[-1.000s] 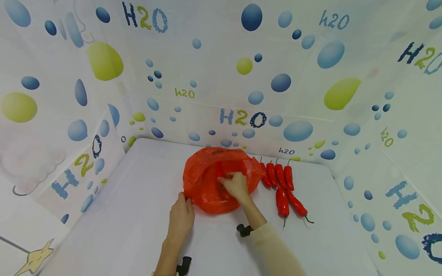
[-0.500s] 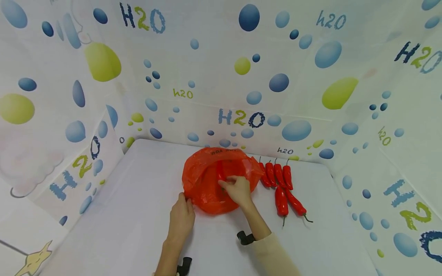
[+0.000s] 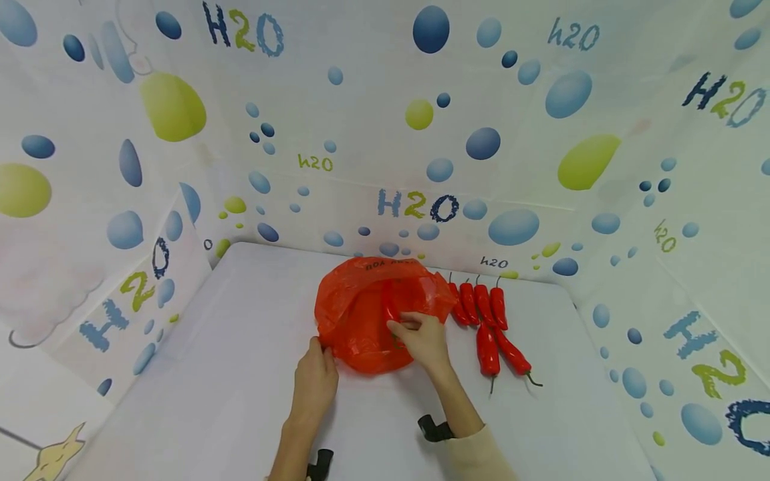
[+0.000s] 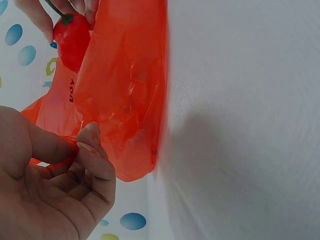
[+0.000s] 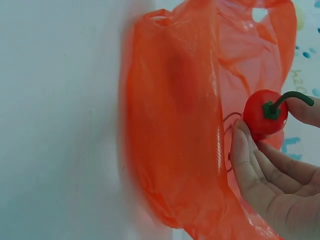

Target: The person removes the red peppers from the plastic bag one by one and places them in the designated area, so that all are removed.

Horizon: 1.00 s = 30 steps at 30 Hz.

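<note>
An orange-red plastic bag lies with its mouth open in the middle of the table. My left hand pinches the bag's near left edge between thumb and fingers; the left wrist view shows this grip closely. Between the thumb and fingers of my right hand is a red chili pepper, held near its green stem at the bag's mouth. In the head view the pepper's body points away from me against the bag's inside. A dark shape shows faintly through the bag in the right wrist view; its kind is unclear.
To the right of the bag lie several red chili peppers, in a far row with two more in front. A white cover lies on the table. Behind and beside it hangs a printed curtain.
My right hand has drawn back toward me and slightly right with the pepper, and more of the pepper shows. The left hand keeps its grip on the bag. The head view has shifted slightly.
</note>
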Each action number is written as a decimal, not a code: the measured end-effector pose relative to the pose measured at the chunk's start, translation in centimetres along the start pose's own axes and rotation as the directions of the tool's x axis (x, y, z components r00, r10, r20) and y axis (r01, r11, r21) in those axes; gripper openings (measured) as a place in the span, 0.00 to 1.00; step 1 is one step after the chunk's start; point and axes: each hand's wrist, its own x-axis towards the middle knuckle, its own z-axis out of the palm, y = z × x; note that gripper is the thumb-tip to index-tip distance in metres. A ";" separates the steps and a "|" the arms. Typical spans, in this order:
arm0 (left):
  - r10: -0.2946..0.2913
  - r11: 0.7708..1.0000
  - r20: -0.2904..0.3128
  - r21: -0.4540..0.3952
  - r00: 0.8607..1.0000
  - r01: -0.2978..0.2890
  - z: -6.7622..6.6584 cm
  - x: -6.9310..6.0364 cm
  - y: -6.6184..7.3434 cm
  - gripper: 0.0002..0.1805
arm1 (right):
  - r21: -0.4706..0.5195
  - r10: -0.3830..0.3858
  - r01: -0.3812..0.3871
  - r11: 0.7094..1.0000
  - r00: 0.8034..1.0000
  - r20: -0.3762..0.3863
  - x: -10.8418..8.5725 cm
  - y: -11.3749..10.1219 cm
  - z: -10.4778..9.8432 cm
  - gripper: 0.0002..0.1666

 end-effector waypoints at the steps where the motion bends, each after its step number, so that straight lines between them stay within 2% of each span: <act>1: 0.001 1.000 -0.001 -0.001 1.000 -0.001 0.1 0.0 0.0 0.04 | 0.004 0.002 -0.002 1.000 1.000 -0.005 -0.2 0.0 -0.2 0.31; 15: 0.044 0.999 -0.048 0.001 0.998 -0.044 0.3 0.0 -0.4 0.02 | -0.027 -0.072 0.071 0.997 0.996 -0.061 -2.2 1.1 -1.8 0.31; 24: 0.047 0.999 -0.050 0.005 0.998 -0.047 0.2 0.1 -0.7 0.02 | -0.002 -0.043 0.044 0.999 0.989 -0.140 -3.1 1.6 -3.2 0.29; 30: 0.035 0.999 -0.027 -0.006 0.999 -0.035 0.2 0.2 -0.6 0.02 | 0.022 -0.013 0.017 1.000 0.986 -0.165 -3.4 2.0 -3.5 0.29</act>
